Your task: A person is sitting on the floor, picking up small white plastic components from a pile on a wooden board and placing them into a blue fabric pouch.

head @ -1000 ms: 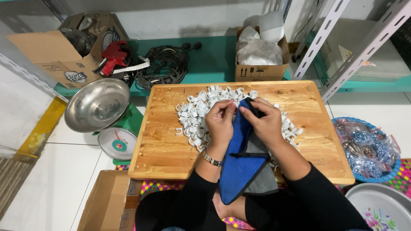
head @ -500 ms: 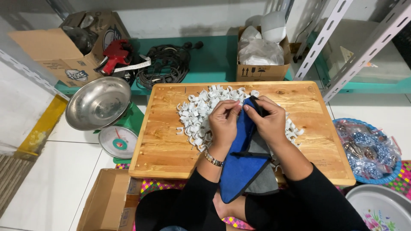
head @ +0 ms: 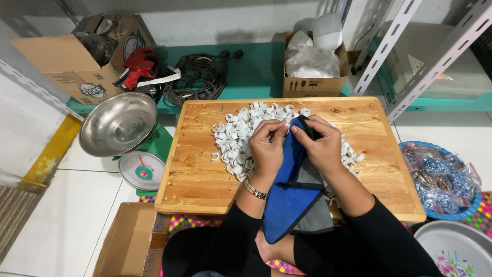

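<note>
Head view, both hands apparently pinching blue pouch edge.

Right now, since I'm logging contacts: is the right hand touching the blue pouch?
Touching. The head view shows the right hand gripping the top edge of the blue pouch, its fingers folded over the fabric.

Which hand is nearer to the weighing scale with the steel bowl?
The left hand. It sits over the pile of white clips, on the side of the wooden board toward the weighing scale. The right hand is farther off, across the blue pouch both hands grip.
</note>
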